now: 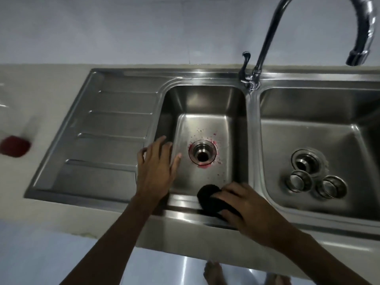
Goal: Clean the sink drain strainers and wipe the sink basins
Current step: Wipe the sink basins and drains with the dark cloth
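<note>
A steel double sink fills the view. The left basin (203,99) has an uncovered drain hole (202,154) ringed with pink-red stains and specks. In the right basin (308,112), two steel strainer cups (299,181) (331,186) lie just in front of its drain (307,161). My right hand (253,210) presses a dark round scrubbing pad (208,197) against the front rim of the left basin. My left hand (157,167) hovers with fingers spread over the basin's left edge, holding nothing.
A ribbed drainboard (107,136) lies left of the basins. A red object (14,146) sits blurred on the pale counter at far left. A curved chrome faucet (267,38) rises between the basins, its spout (356,57) over the right one. Bare feet (213,273) show below.
</note>
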